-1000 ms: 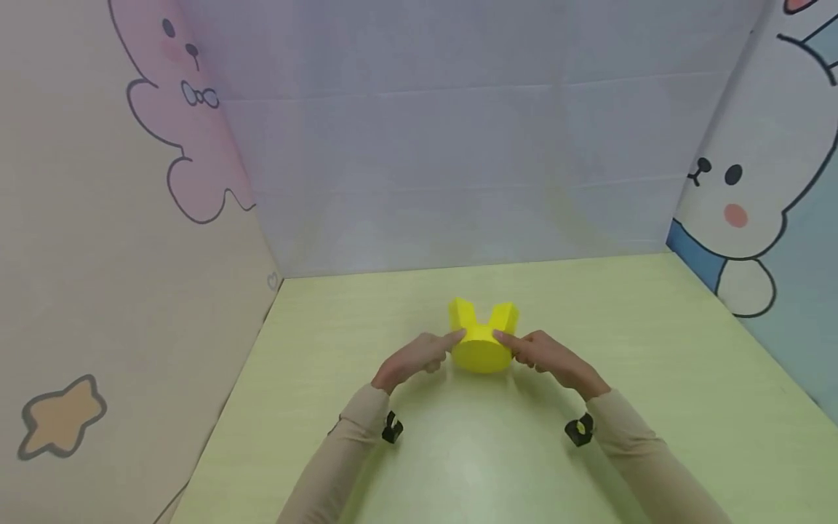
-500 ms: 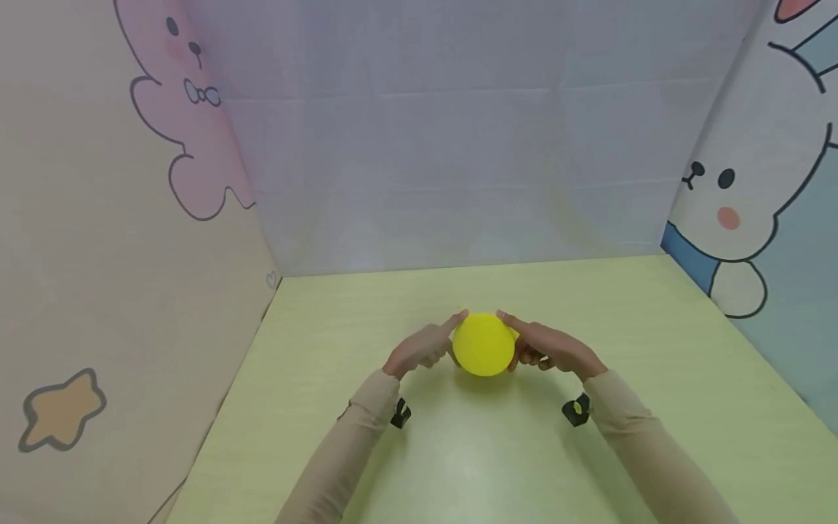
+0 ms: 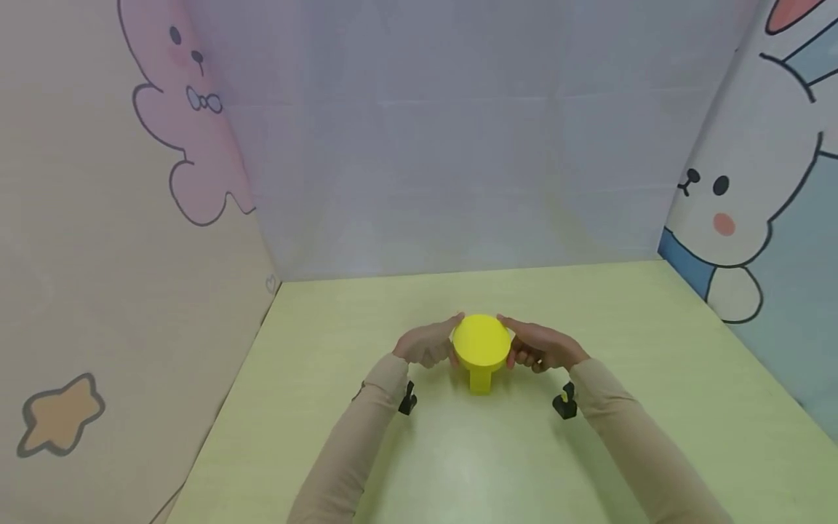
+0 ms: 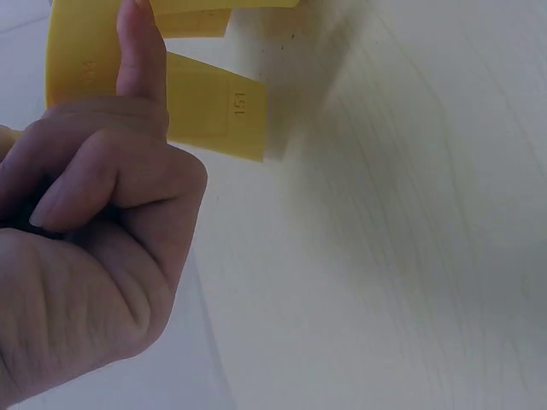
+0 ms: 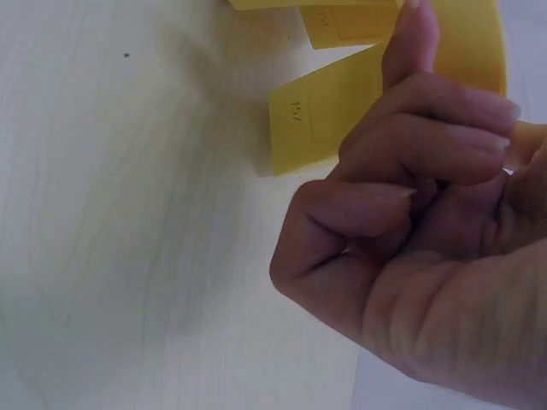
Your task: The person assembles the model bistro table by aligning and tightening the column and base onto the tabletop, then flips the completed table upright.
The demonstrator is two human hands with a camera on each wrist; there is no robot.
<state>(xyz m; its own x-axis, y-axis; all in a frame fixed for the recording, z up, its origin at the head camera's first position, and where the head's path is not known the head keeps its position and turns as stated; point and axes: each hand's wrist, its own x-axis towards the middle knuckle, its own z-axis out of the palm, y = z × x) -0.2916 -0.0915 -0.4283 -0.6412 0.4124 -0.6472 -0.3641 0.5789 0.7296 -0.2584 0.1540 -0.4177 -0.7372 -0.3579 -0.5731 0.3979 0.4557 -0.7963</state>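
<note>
A small yellow stool (image 3: 481, 340) stands between my two hands in the head view, its round seat up and one leg (image 3: 481, 381) showing toward me. From the left, my left hand (image 3: 426, 344) grips the rim of the seat. My right hand (image 3: 545, 345) grips it from the opposite side. In the left wrist view, one finger (image 4: 141, 60) lies along the yellow side while the others are curled. The right wrist view shows a finger (image 5: 412, 43) on the yellow side too, with a leg (image 5: 325, 111) beyond the hand. The stool's far legs are hidden in the head view.
The pale yellow-green table (image 3: 458, 466) spreads around the stool. A whitish back wall (image 3: 419, 160) stands behind it. Side panels carry a pink bear drawing (image 3: 186, 116) at left and a white rabbit (image 3: 740, 182) at right.
The stool has turned over: its legs pointed away from me, then the seat faced me, and now the seat tilts up with a leg below. Both hands have turned with it.
</note>
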